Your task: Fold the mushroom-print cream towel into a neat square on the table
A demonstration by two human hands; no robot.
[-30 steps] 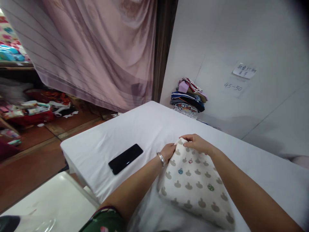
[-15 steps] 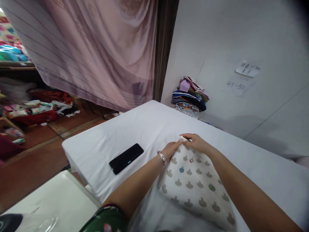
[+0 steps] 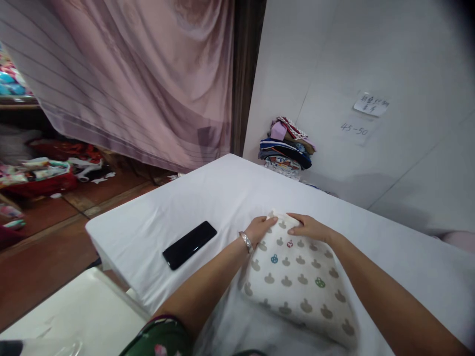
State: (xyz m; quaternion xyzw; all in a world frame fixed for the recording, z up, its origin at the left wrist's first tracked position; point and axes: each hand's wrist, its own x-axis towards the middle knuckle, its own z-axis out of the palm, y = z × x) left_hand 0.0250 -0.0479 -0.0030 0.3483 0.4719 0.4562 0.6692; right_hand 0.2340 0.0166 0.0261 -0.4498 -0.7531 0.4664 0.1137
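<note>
A folded white cloth (image 3: 297, 282) printed with grey mushroom shapes, and a few coloured ones, lies on the white-covered table (image 3: 218, 185). My left hand (image 3: 260, 230) grips its far left corner, thumb on top, with a silver bracelet on the wrist. At the far right corner, my right hand (image 3: 308, 228) pinches the same edge between thumb and fingers. The fingers under the cloth are partly hidden. Left of my left forearm, a black phone (image 3: 190, 244) lies flat on the table.
A pile of folded clothes (image 3: 285, 146) stands beyond the table against the white wall (image 3: 334, 59), which carries a paper note (image 3: 371, 105). A pink curtain (image 3: 156, 89) hangs behind. A pale surface (image 3: 85, 311) sits at lower left, and a red basket (image 3: 44, 184) is on the floor.
My hands have moved apart along the cloth's far edge, the right one shifting right and slightly nearer. The whole view has shifted a little.
</note>
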